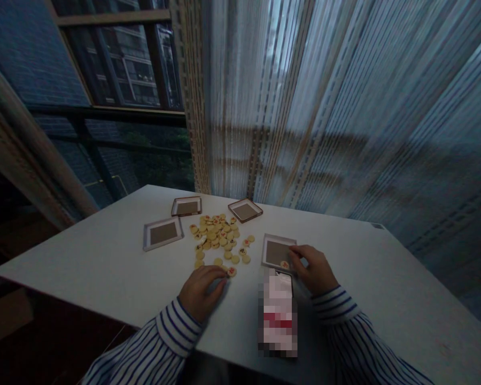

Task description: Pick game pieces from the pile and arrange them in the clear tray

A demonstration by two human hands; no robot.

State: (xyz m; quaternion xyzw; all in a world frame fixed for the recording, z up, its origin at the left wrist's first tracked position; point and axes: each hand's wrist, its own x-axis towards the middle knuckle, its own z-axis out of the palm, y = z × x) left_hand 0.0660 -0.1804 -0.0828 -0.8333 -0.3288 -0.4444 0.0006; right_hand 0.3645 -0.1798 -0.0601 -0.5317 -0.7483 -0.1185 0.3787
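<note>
A heap of round yellow game pieces (218, 238) with red and dark marks lies in the middle of the white table (104, 262). My left hand (202, 291) rests on the table, its fingertips touching one red-marked piece (231, 271) at the heap's near edge. My right hand (315, 270) sits at the near right corner of a shallow square tray (278, 250), fingers pinched on a single piece (284, 264) at the tray's near edge. Both sleeves are blue-and-white striped.
Three more shallow trays lie around the heap: one at the left (163, 233), one at the back (186, 206), one at the back right (245, 210). A blurred-out object (278, 315) lies between my forearms. Sheer curtains and a window stand behind the table.
</note>
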